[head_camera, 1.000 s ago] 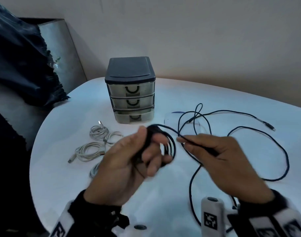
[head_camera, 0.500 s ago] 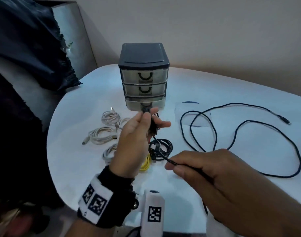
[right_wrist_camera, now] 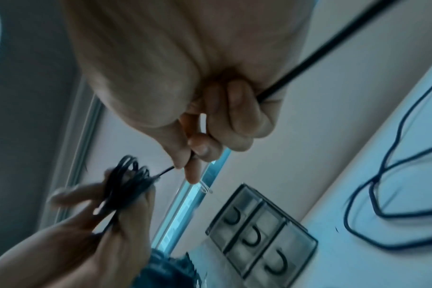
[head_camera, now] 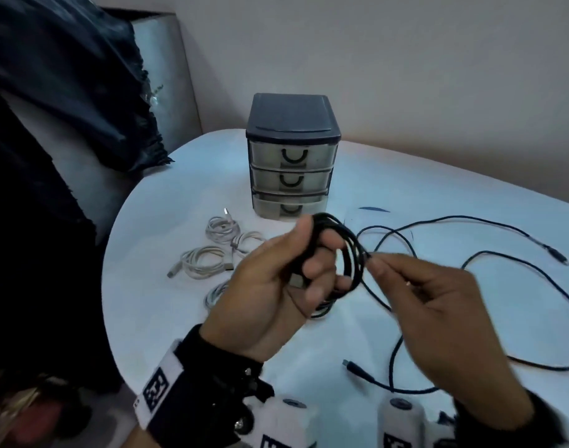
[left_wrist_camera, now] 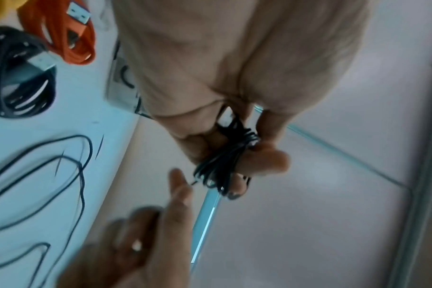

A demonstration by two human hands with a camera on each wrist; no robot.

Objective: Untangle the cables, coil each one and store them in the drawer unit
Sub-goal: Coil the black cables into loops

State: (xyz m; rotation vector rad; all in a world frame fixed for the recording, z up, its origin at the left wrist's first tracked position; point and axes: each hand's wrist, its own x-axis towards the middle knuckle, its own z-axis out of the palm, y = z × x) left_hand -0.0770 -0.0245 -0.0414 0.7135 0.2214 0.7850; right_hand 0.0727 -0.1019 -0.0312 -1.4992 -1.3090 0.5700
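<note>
Black cable (head_camera: 348, 253) partly coiled, loops held above the tabletop, its free length trailing in loose curves to the right with plugs lying flat. White cables (head_camera: 208, 253) coiled left of the drawer unit (head_camera: 291, 160). Unit upright: dark top, three translucent drawers, bottom one slightly out. Orange cable (left_wrist_camera: 69, 35) and another black coil (left_wrist_camera: 20, 78) bundled nearby.

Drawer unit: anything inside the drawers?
All three drawers of the drawer unit are shut. Their frosted fronts show no clear shapes, so the contents cannot be told.
</note>
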